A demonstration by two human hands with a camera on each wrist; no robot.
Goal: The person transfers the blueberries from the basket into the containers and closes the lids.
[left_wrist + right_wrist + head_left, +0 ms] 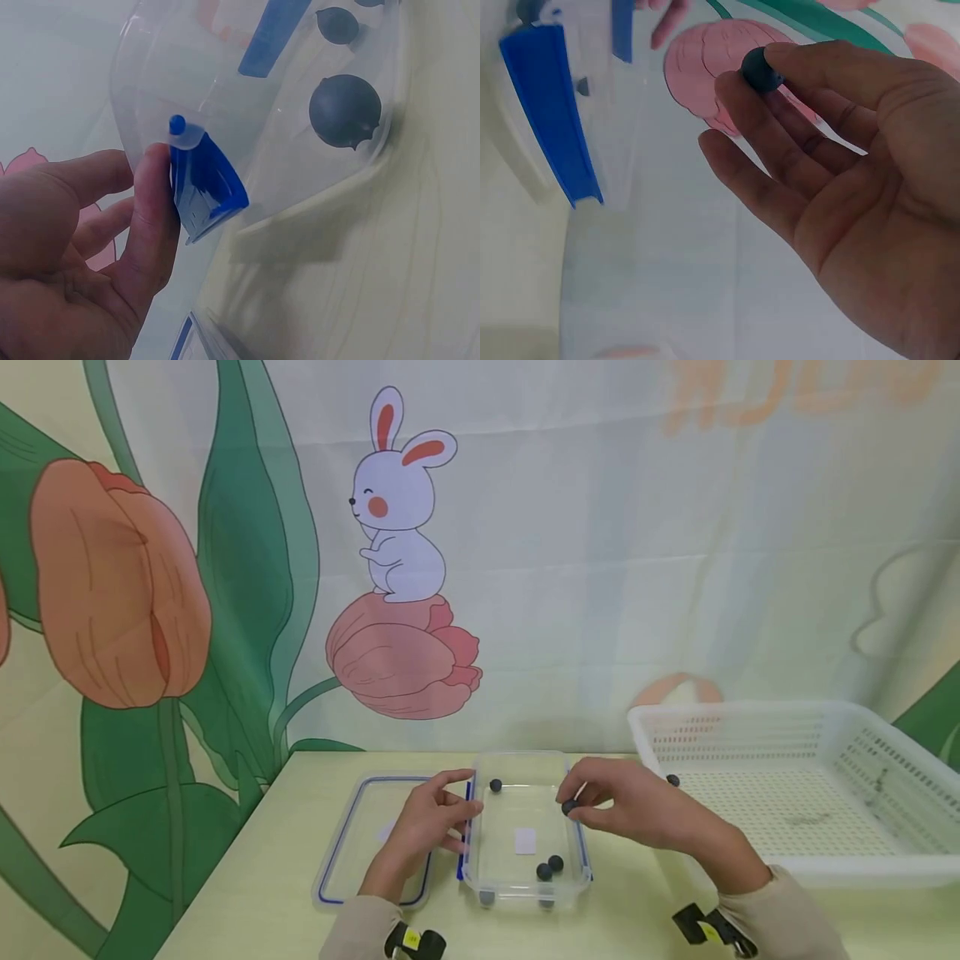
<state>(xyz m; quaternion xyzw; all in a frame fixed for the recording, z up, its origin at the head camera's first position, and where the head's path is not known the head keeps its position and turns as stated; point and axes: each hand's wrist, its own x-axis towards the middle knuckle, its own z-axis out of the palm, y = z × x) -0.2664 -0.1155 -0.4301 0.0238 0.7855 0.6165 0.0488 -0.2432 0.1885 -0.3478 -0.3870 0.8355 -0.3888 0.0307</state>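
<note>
A clear plastic box (495, 852) with blue side latches stands on the table. My left hand (427, 827) grips its left rim, with a finger against the blue latch (206, 184) in the left wrist view. Between thumb and fingertips my right hand (637, 802) pinches a dark blueberry (761, 70), held over the box's right rim. Inside the box lie more blueberries: one at the back left (496, 785) and a pair (549, 867) near the front right. From the left wrist, a large blueberry (345, 111) shows through the wall.
Left of the box lies its clear lid (330, 868) with a blue seal, partly behind my left forearm. A white perforated basket (810, 867) stands at the right, with a blueberry (672, 780) by its left wall. A printed curtain (555, 568) hangs behind the table.
</note>
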